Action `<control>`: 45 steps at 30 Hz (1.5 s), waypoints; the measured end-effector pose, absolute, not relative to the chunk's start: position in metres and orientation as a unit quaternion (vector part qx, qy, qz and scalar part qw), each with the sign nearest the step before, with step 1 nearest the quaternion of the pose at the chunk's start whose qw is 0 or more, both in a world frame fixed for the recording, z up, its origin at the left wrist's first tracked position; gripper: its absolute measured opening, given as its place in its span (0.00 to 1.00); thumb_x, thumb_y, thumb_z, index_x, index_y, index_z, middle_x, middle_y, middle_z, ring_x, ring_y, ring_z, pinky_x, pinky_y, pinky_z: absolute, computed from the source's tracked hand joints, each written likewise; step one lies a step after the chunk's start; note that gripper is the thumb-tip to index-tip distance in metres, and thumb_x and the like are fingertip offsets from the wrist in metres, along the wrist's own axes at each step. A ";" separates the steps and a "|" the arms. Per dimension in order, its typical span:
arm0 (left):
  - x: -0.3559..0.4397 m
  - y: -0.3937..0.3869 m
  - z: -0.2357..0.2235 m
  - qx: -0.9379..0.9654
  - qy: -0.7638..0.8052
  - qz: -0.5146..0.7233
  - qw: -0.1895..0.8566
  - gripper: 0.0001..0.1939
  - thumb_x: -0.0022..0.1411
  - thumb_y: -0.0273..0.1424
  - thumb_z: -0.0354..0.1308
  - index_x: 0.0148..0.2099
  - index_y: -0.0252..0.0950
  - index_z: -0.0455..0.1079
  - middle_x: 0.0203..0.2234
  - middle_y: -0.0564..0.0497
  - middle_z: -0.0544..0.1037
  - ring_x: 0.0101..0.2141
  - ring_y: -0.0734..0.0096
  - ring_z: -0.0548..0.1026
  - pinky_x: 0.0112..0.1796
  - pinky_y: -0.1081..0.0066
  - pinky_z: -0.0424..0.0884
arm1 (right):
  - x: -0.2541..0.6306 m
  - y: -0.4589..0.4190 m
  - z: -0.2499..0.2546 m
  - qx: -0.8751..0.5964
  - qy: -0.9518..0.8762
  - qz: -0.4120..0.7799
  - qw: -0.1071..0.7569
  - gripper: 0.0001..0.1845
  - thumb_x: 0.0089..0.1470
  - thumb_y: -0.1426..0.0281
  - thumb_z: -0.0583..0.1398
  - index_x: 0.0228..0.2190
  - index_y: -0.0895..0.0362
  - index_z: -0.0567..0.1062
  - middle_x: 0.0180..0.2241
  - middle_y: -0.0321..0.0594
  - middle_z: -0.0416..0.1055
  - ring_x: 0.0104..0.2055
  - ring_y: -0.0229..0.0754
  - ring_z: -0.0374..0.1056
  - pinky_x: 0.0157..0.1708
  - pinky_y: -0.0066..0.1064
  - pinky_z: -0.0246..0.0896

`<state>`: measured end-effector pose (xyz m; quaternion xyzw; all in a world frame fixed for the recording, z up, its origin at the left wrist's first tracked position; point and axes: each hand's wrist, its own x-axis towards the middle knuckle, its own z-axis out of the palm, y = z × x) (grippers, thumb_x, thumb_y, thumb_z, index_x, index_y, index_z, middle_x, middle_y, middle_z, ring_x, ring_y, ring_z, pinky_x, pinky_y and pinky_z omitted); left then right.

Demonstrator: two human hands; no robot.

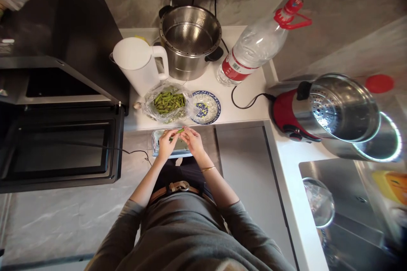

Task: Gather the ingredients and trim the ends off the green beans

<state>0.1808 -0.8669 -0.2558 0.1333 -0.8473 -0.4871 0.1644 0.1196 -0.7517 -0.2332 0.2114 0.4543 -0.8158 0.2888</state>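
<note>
Gripping one green edamame pod [180, 130] between closed fingertips of left hand [165, 144] and right hand [193, 140], just nearer than plastic bag [148, 106] of pods [169, 102]; noting, beyond bag to right, water bottle [254, 46] with red-and-white label [241, 68] bearing barcode [237, 66] and illegibly small lettering.

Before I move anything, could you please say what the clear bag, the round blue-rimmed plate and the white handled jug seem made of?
Clear bag: glossy plastic film, judging by its transparent, crinkled folds.
Round blue-rimmed plate: probably glazed ceramic, given its decorated pattern, though melamine could look alike.
White handled jug: likely smooth plastic, from its uniform, opaque surface.
</note>
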 end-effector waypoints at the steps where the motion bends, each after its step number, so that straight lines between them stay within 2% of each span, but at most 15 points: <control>1: 0.181 -0.869 -0.256 0.112 -0.866 -0.464 0.151 0.09 0.66 0.36 0.55 0.43 0.40 0.73 0.35 0.48 0.79 0.37 0.65 0.77 0.44 0.65 0.73 | 0.120 -0.749 -0.235 0.217 0.457 -0.813 0.289 0.11 0.40 0.67 0.73 0.27 0.56 0.78 0.22 0.32 0.75 0.24 0.31 0.72 0.34 0.23 0.72; 5: 0.180 -0.869 -0.256 0.063 -0.923 -0.370 0.088 0.08 0.68 0.34 0.53 0.43 0.40 0.73 0.38 0.45 0.79 0.43 0.60 0.76 0.47 0.62 0.71 | 0.122 -0.742 -0.244 0.229 0.476 -0.796 0.295 0.11 0.38 0.68 0.73 0.25 0.57 0.78 0.23 0.33 0.76 0.24 0.31 0.71 0.34 0.23 0.72; 9: 0.179 -0.867 -0.259 0.042 -0.951 -0.302 0.049 0.10 0.68 0.35 0.53 0.41 0.39 0.74 0.38 0.43 0.79 0.44 0.57 0.75 0.47 0.62 0.70 | 0.126 -0.739 -0.254 0.261 0.478 -0.786 0.292 0.10 0.38 0.70 0.73 0.26 0.56 0.79 0.25 0.35 0.78 0.26 0.33 0.73 0.34 0.26 0.73; 15: 0.182 -0.863 -0.267 0.031 -0.950 -0.309 0.028 0.12 0.69 0.34 0.49 0.37 0.38 0.73 0.35 0.42 0.79 0.42 0.57 0.76 0.44 0.63 0.71 | 0.132 -0.740 -0.263 0.256 0.476 -0.799 0.263 0.09 0.38 0.71 0.73 0.25 0.55 0.79 0.24 0.34 0.78 0.26 0.34 0.73 0.35 0.27 0.73; 22: 0.185 -0.846 -0.275 0.103 -0.912 -0.397 0.009 0.16 0.71 0.34 0.43 0.41 0.37 0.72 0.37 0.42 0.79 0.39 0.58 0.78 0.41 0.63 0.72 | 0.137 -0.744 -0.258 0.244 0.472 -0.816 0.228 0.10 0.36 0.69 0.73 0.25 0.55 0.81 0.28 0.37 0.80 0.30 0.37 0.75 0.36 0.29 0.74; 28: 0.180 -0.838 -0.278 0.202 -0.784 -0.587 0.025 0.22 0.71 0.45 0.44 0.38 0.37 0.73 0.31 0.47 0.80 0.35 0.62 0.78 0.38 0.65 0.73 | 0.140 -0.751 -0.254 0.232 0.474 -0.822 0.214 0.10 0.40 0.67 0.71 0.29 0.55 0.81 0.32 0.38 0.80 0.34 0.38 0.75 0.36 0.27 0.72; 30: 0.176 -0.840 -0.279 0.229 -0.715 -0.661 0.008 0.24 0.68 0.50 0.46 0.33 0.37 0.71 0.23 0.50 0.75 0.28 0.66 0.75 0.32 0.67 0.72 | 0.139 -0.751 -0.255 0.226 0.472 -0.821 0.230 0.10 0.40 0.66 0.71 0.28 0.55 0.81 0.32 0.37 0.80 0.33 0.37 0.74 0.35 0.26 0.71; 32: 0.174 -0.844 -0.279 0.248 -0.641 -0.725 -0.044 0.27 0.65 0.55 0.48 0.25 0.38 0.63 0.15 0.55 0.65 0.19 0.73 0.66 0.23 0.71 0.66 | 0.139 -0.751 -0.256 0.225 0.470 -0.821 0.233 0.11 0.39 0.65 0.72 0.28 0.55 0.80 0.32 0.37 0.80 0.33 0.36 0.74 0.36 0.26 0.71; 34: 0.173 -0.848 -0.278 0.247 -0.588 -0.762 -0.109 0.30 0.63 0.57 0.49 0.21 0.39 0.55 0.12 0.58 0.56 0.15 0.78 0.57 0.19 0.73 0.58 | 0.140 -0.752 -0.258 0.226 0.480 -0.820 0.215 0.13 0.39 0.63 0.72 0.29 0.55 0.80 0.31 0.36 0.79 0.33 0.36 0.74 0.36 0.27 0.71; 35: 0.173 -0.849 -0.278 0.241 -0.581 -0.766 -0.131 0.31 0.62 0.57 0.48 0.20 0.39 0.53 0.12 0.59 0.55 0.14 0.79 0.55 0.18 0.74 0.56 | 0.141 -0.752 -0.259 0.224 0.491 -0.817 0.204 0.14 0.39 0.62 0.71 0.29 0.55 0.79 0.30 0.36 0.79 0.31 0.37 0.73 0.35 0.28 0.71; 37: 0.176 -0.850 -0.276 0.225 -0.619 -0.741 -0.130 0.31 0.64 0.56 0.47 0.20 0.38 0.54 0.13 0.57 0.58 0.16 0.79 0.57 0.20 0.74 0.57 | 0.143 -0.754 -0.261 0.216 0.514 -0.809 0.185 0.15 0.39 0.59 0.71 0.27 0.55 0.77 0.27 0.35 0.78 0.27 0.37 0.71 0.31 0.29 0.70; 39: 0.179 -0.850 -0.274 0.205 -0.708 -0.670 -0.087 0.28 0.66 0.52 0.46 0.23 0.37 0.60 0.17 0.54 0.66 0.21 0.75 0.65 0.25 0.73 0.63 | 0.144 -0.755 -0.263 0.211 0.525 -0.805 0.176 0.16 0.39 0.57 0.70 0.25 0.55 0.75 0.25 0.34 0.77 0.25 0.37 0.71 0.30 0.30 0.70; 42: 0.184 -0.851 -0.270 0.168 -0.844 -0.507 -0.044 0.17 0.68 0.44 0.49 0.35 0.38 0.69 0.29 0.49 0.76 0.32 0.66 0.75 0.35 0.69 0.68 | 0.145 -0.754 -0.265 0.214 0.526 -0.807 0.163 0.17 0.40 0.59 0.70 0.24 0.55 0.72 0.26 0.35 0.77 0.29 0.38 0.73 0.33 0.30 0.71; 45: 0.187 -0.853 -0.268 0.128 -0.906 -0.400 -0.044 0.13 0.69 0.39 0.49 0.45 0.38 0.71 0.41 0.44 0.78 0.40 0.60 0.77 0.38 0.67 0.69 | 0.145 -0.753 -0.265 0.215 0.533 -0.802 0.163 0.17 0.41 0.59 0.70 0.25 0.55 0.71 0.28 0.37 0.78 0.31 0.39 0.75 0.35 0.30 0.72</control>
